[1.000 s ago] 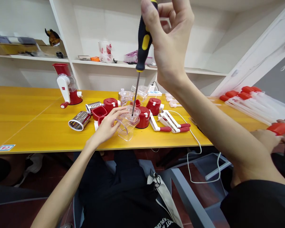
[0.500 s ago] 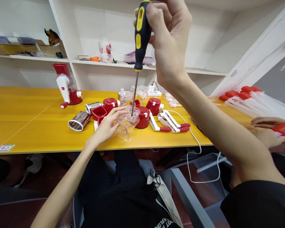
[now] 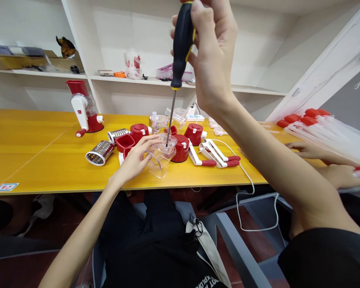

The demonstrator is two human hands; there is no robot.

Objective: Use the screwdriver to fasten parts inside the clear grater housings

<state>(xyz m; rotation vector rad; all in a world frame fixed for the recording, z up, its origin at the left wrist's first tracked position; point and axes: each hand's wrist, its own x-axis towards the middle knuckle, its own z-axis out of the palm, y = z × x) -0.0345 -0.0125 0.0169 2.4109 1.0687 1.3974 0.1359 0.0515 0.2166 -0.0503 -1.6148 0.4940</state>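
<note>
My right hand (image 3: 213, 52) is raised high and closed round the black and yellow handle of a screwdriver (image 3: 180, 48). Its thin shaft runs down, and the tip sits inside the top of a clear plastic housing (image 3: 162, 156) near the front edge of the yellow table (image 3: 33, 160). My left hand (image 3: 136, 158) grips the left side of that housing, fingers curled over its rim. Red bases (image 3: 181, 148) stand just behind it.
Metal grater drums (image 3: 100, 152), red cups and white-and-red crank handles (image 3: 216, 156) lie around the housing. An assembled red-and-white grater (image 3: 84, 110) stands at the back left. A white cable (image 3: 249, 188) hangs off the table. Another person's hands (image 3: 327, 164) work at the right, by red-capped clear tubes (image 3: 327, 128).
My right hand has turned the screwdriver handle in place; its yellow stripe has rotated away. The other person's hands at the right have moved, one reaching leftward over the table.
</note>
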